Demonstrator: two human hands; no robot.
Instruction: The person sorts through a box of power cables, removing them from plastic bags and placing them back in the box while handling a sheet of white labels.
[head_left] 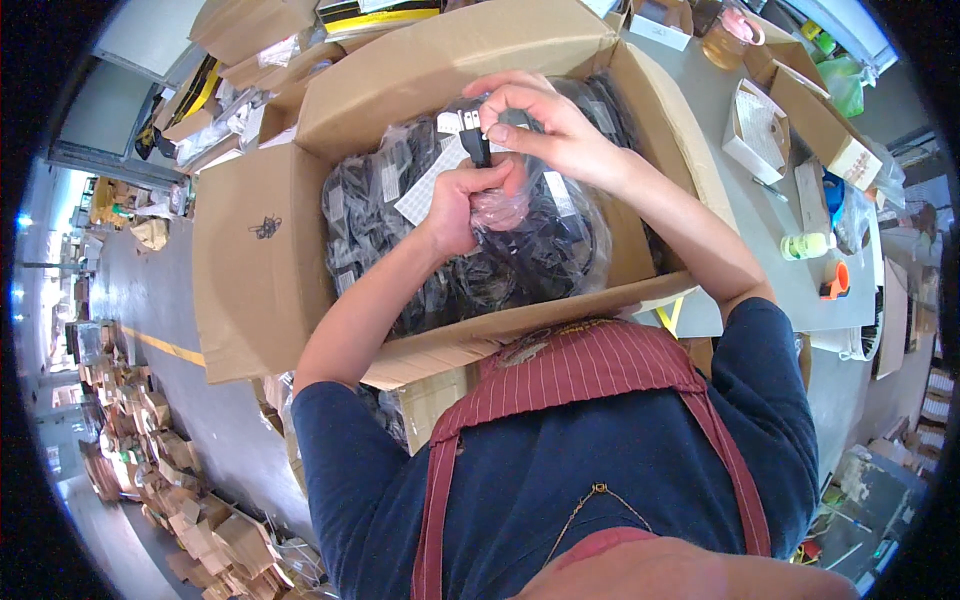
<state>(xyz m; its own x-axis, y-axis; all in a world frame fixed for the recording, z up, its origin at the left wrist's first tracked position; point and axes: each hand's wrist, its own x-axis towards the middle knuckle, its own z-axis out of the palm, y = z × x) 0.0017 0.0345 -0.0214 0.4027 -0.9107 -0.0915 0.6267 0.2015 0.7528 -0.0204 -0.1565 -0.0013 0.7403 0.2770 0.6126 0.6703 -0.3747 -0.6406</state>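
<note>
Left hand [462, 208] clenched around a clear-bagged black cable [497, 208]. Right hand [545, 130] pinches its black plug [473, 140], over the open cardboard box [250, 270] of bagged cables.

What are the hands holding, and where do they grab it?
The left hand grips a clear plastic bag at its bunched neck; the right hand pinches the black power plug near its prongs.

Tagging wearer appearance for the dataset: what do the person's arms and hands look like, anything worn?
Both hands, left hand and right hand, are bare: no gloves, rings or watch visible. Forearms are bare too. Dark blue short sleeves end above the elbows. A red pinstriped apron with straps lies over the shirt.
</note>
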